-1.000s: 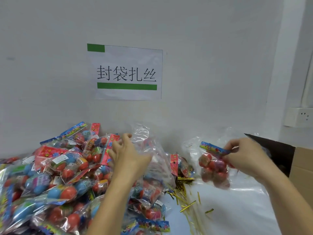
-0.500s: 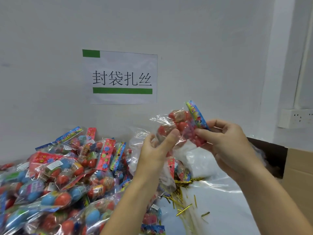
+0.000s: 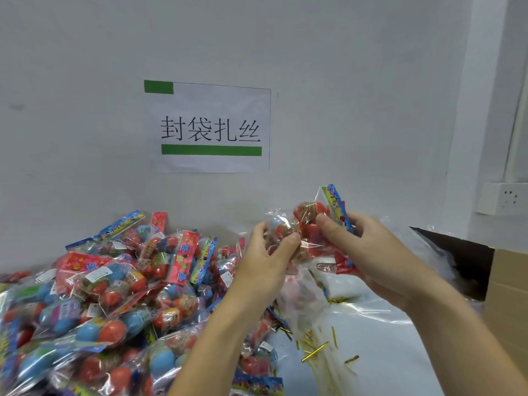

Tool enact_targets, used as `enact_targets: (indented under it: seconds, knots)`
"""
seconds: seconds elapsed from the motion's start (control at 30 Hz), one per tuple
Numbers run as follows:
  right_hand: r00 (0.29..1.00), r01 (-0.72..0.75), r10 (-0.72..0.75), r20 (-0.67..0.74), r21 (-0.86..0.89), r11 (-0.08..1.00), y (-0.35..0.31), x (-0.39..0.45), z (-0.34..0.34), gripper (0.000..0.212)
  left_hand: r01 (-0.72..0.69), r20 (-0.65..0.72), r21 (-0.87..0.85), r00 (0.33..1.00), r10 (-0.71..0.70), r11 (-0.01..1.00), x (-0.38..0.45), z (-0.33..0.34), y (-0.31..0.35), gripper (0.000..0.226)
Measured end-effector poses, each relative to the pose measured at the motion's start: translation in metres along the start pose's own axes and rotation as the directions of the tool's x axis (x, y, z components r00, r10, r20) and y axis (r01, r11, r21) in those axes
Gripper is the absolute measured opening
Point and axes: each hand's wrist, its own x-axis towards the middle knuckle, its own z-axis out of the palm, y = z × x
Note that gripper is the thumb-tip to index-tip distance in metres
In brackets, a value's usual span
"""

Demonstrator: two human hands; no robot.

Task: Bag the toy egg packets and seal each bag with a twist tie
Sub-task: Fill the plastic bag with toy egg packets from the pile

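Both hands pinch one egg packet (image 3: 311,224) mid-frame, above the tabletop (image 3: 371,352): left hand (image 3: 267,264) on clear bag film, right hand (image 3: 368,252) by the header card. Hold bag mouth wide, slide packet straight in; ties (image 3: 314,351) lie below.

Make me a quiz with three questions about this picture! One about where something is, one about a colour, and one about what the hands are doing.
1. Where does the big pile of toy egg packets lie?
A. in the cardboard box
B. on the table, left of the hands
C. on the wall

2. What colour are the loose twist ties on the table?
A. gold
B. pink
C. white

3. What are the left hand and the right hand doing?
A. resting flat on the table
B. both holding one toy egg packet in the air
C. pointing at the sign

Answers:
1 B: the pile fills the table's left side.
2 A: the thin ties shine gold near the clear bags.
3 B: fingers of both hands curl round the raised packet.
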Motion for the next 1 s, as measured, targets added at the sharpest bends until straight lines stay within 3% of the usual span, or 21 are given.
enact_targets:
  seconds: [0.1,0.27,0.43,0.53,0.67,0.77,0.8,0.87,0.93,1.0]
  knots:
    - [0.999,0.014,-0.014,-0.029,0.019,1.0,0.004,0.001,-0.001,0.027,0.001,0.026,-0.021,1.0,0.0,1.0,-0.002,0.001,0.001,0.03]
    - [1.0,0.018,-0.018,-0.003,-0.004,1.0,0.007,0.002,-0.002,0.023,-0.015,0.019,0.061,1.0,0.013,0.998,-0.006,0.006,0.003,0.085]
    - [0.999,-0.032,0.032,0.025,0.023,0.999,0.01,0.001,-0.007,0.044,-0.025,0.104,0.016,0.994,0.023,1.0,-0.008,0.003,0.006,0.051]
    - [0.998,-0.018,0.018,0.054,-0.003,1.0,0.011,0.001,-0.01,0.033,-0.044,0.191,0.07,0.981,0.03,0.997,-0.013,0.006,0.007,0.052]
    - [0.999,-0.028,0.026,0.04,0.059,0.998,0.015,0.002,-0.017,0.025,-0.052,0.216,0.091,0.976,0.031,0.994,-0.015,0.007,0.009,0.032]
    - [0.999,-0.046,0.046,0.006,0.107,0.993,0.015,0.001,-0.027,0.028,0.039,0.12,0.025,0.992,-0.042,0.999,-0.007,0.01,0.008,0.036]
    - [0.998,-0.055,0.058,-0.025,0.103,0.993,0.017,0.0,-0.031,0.036,0.047,0.049,0.07,0.997,-0.051,0.996,-0.004,0.009,0.006,0.041]
    - [0.992,-0.064,0.075,-0.101,0.11,0.992,0.02,0.0,-0.042,0.041,-0.058,-0.005,0.289,0.998,0.063,0.956,-0.009,0.008,0.004,0.042]
    - [0.981,-0.055,0.083,-0.175,0.163,0.985,0.021,-0.001,-0.052,0.029,-0.188,0.097,0.499,0.982,0.161,0.846,-0.014,0.005,0.001,0.047]
    - [0.968,-0.048,0.1,-0.232,0.217,0.975,0.02,-0.002,-0.059,0.026,-0.281,0.318,0.62,0.944,0.093,0.733,-0.017,0.007,-0.004,0.052]
